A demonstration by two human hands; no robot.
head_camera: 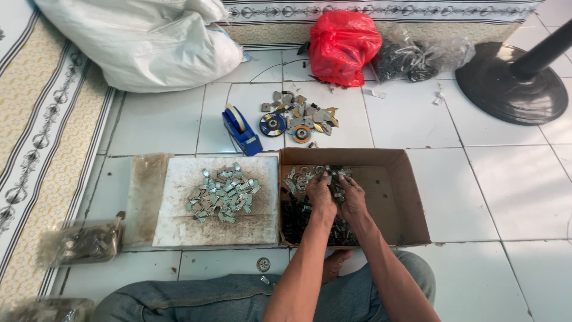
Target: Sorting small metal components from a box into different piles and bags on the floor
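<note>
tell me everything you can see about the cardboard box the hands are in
The cardboard box is brown, shallow and open-topped, lying flat on the white tiled floor beside a stained white board. Its left part holds small metal pieces, silvery above and dark below; its right part is bare. The left hand and right hand rest in that pile.

Both hands in cardboard box [411, 197], left hand [322, 200], right hand [354, 200], sorting metal pieces [301, 179]
</note>
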